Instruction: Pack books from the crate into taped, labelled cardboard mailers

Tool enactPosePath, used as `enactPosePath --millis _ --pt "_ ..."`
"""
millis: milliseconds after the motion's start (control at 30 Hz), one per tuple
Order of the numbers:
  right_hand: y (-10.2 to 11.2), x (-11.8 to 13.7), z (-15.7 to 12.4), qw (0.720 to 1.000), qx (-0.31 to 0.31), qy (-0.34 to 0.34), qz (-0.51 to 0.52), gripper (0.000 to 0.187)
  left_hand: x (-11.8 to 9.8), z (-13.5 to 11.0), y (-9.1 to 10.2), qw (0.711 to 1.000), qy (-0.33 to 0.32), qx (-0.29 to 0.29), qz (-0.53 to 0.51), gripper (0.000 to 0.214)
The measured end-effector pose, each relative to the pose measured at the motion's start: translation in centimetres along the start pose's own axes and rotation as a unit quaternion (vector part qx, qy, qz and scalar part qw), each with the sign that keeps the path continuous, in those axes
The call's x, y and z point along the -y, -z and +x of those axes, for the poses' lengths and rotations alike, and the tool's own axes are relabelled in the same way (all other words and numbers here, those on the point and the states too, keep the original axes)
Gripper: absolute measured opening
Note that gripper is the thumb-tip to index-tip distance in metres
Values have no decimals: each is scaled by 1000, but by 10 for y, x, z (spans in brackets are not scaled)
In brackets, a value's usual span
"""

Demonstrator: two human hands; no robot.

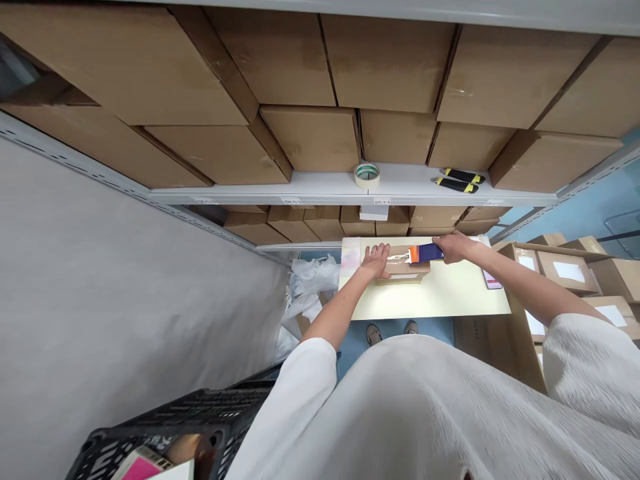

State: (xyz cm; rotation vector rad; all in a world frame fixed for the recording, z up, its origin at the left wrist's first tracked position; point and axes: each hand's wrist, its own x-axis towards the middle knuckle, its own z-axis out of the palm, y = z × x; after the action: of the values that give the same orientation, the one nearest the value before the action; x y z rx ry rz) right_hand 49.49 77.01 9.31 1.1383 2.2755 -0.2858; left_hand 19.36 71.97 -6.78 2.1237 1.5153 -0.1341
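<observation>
- The left hand [375,261] lies flat, fingers spread, on a small cardboard parcel [405,269]. It seems placed to pin the parcel so it cannot slide.
- The right hand [454,247] is closed around a tape dispenser [425,253] with a dark blue handle and an orange end. The dispenser rests on top of the parcel, with a shiny strip of clear tape running toward the left hand. The hands are apart, with the dispenser and tape between them.
- The parcel sits near the far edge of a pale yellow bench [430,300], placed within easy reach of both hands.
- A phone [493,279] lies at the bench's right edge, partly hidden under the forearm, so its screen is hard to make out.
- Above, a white shelf [325,190] holds a roll of masking tape [367,175] and two yellow-and-black utility knives [463,180], set in front of stacked brown cartons [310,137].
- Open cartons [565,273] stand to the right, and crumpled white packing wrap [305,287] sits to the left.
- A black plastic crate [175,427] is cut off at the bottom edge, its contents only partly visible.
</observation>
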Motion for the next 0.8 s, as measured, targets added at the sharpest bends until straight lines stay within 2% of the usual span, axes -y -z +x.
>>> enactPosePath --millis 200,600,800 --pt "-21 -39 -15 1000 -4 -10 19 42 1 -2 1 1000 -3 -1 11 134" --pt "-58 -89 -35 999 -11 -24 41 39 0 -3 3 1000 2 6 5 131" --pt "-68 -99 -34 998 -8 -21 58 43 -4 -5 4 1000 3 1 1 130"
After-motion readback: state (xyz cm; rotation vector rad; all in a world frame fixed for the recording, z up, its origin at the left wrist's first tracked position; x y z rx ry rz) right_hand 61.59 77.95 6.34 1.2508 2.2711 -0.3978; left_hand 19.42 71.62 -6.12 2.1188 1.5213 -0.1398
